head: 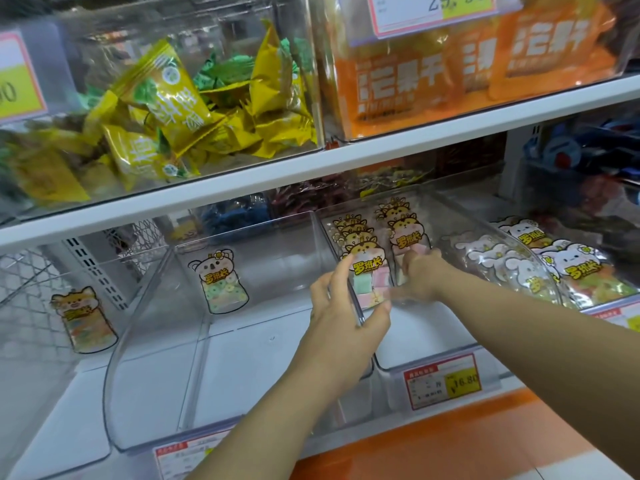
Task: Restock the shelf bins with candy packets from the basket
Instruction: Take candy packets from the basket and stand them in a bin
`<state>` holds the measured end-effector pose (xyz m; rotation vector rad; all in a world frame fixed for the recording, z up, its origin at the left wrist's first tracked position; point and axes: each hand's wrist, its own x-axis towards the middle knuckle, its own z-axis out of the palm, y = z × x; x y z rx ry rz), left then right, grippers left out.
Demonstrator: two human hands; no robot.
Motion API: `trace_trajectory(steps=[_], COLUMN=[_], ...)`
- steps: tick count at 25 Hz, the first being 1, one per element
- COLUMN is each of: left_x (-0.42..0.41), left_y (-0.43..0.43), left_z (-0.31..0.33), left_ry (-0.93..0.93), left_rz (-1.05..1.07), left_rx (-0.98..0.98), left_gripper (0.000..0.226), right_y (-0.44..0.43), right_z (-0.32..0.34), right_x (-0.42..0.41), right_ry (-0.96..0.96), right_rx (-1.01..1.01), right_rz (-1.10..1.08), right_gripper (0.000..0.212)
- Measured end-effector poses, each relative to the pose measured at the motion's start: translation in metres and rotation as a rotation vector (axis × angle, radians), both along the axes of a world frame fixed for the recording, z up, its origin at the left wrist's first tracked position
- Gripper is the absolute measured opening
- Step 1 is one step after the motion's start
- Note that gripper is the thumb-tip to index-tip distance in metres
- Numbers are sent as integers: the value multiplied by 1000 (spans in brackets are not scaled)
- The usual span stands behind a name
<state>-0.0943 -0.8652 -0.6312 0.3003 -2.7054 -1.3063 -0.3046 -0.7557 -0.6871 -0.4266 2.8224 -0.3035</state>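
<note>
So, both your hands are at the hamster bin [426,341], the clear one on the lower shelf with the rows of hamster candy packets [398,223] standing in it.

Your left hand [341,317] is on the front hamster packet [367,268] at the bin's left wall. The fingers wrap its left edge and the thumb sits on the bottom corner, so it's holding that one. The packet stands upright at the head of the left row.

Your right hand [420,277] is inside the bin, just right of that packet, with bent fingers against the right row. It's blurry, so I can't tell if it's actually gripping anything.

- Next bin left of the hamster bin: a single koala packet [221,278] standing against the back.
- Further left again: one orange-faced packet [83,320], tilted a bit.
- Right of the hamster bin: bunny packets [568,268] lying stacked.
- On its front: a red and yellow price tag [443,381].
- On the shelf above it: yellow snack packets [166,105] and orange bags [398,84].
</note>
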Motion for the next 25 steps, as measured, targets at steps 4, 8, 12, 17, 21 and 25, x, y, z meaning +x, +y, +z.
trace_trajectory(steps=[4, 8, 12, 17, 21, 25], left_x=[1, 1, -1, -2, 2, 8], left_y=[-1, -1, -2, -2, 2, 2], left_z=[-1, -2, -4, -4, 5, 5], left_ry=[3, 4, 3, 25, -14, -35], left_rz=[-6, -2, 3, 23, 47, 40], left_rx=[-5, 1, 6, -69, -130, -52], left_gripper=[69, 71, 70, 70, 74, 80], right_y=[-10, -24, -21, 3, 3, -11], right_z=[-2, -4, -1, 20, 36, 33], right_x=[6, 5, 2, 15, 41, 37], right_ry=[110, 225, 110, 94, 62, 51], right_rx=[16, 3, 76, -38, -200, -448], right_rz=[-26, 24, 62, 24, 33, -67], right_gripper=[105, 69, 67, 85, 55, 40])
